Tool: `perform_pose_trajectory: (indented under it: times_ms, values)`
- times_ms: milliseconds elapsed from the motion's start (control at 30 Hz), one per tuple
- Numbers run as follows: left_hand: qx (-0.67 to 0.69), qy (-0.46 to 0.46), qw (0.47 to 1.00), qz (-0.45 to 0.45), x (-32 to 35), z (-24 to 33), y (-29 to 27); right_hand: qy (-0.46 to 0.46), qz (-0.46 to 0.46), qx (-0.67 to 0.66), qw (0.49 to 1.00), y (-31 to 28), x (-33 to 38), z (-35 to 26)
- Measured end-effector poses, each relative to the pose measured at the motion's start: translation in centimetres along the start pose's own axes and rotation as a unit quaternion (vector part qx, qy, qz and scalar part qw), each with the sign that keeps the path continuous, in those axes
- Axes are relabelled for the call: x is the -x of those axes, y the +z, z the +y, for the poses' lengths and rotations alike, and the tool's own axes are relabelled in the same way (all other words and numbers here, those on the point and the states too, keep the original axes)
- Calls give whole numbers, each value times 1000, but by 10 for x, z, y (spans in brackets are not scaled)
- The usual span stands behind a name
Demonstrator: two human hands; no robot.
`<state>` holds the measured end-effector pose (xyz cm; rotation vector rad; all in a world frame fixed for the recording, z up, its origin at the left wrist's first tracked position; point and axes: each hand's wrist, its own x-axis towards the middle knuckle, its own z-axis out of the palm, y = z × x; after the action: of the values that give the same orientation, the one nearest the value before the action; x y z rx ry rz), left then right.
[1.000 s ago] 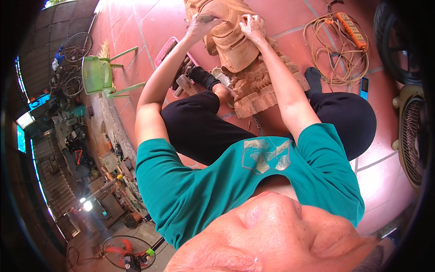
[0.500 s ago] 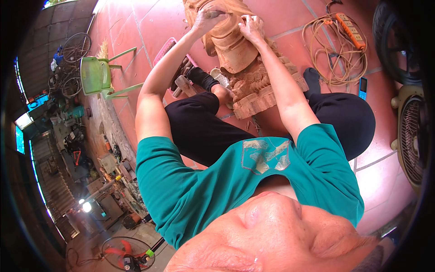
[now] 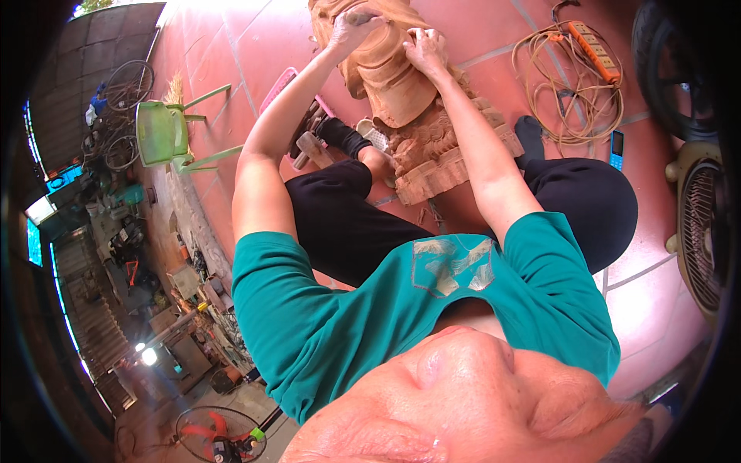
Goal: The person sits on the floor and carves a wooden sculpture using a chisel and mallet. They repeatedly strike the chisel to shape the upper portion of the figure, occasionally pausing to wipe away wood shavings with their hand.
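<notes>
1. Head view: the wooden carving (image 3: pixel 401 92) stands on the red tiled floor (image 3: pixel 494 31) straight ahead of the seated person, between the outstretched legs. Its long axis runs away from the body, from the ornate base near the knees up toward the top edge of the picture.
2. Same view: the left hand (image 3: pixel 351 27) sits closed on the upper left of the carving. It seems to grip a small tool, though the glare there makes that hard to confirm.
3. Same view: the right hand (image 3: pixel 424 50) rests on the carving's right shoulder, fingers curled against the wood. I cannot tell whether it holds anything.
4. Both hands touch the piece, and the left reaches slightly farther up it.
5. Off to the right lie a coiled cable with an orange power strip (image 3: pixel 590 50) and a blue phone (image 3: pixel 616 149); a green plastic chair (image 3: pixel 162 131) stands well apart on the left.
</notes>
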<state>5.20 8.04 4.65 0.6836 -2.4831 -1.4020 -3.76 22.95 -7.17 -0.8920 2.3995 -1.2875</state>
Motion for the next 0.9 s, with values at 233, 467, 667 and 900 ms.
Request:
perform_pose_trajectory:
  times_ms: [233, 467, 667, 900]
  values:
    - [-65, -57, 994, -61, 0, -18, -31, 34, -27, -43, 998, 0, 4, -9]
    - [-42, 14, 999, -7, -19, -5, -3, -26, 29, 9, 999, 18, -13, 24]
    - [-95, 22, 994, -40, 2, -1, -6, 4, -9, -16, 1000, 0, -2, 2]
    - [-67, -5, 996, -52, -8, -2, -21, -18, 17, 8, 1000, 16, -9, 16]
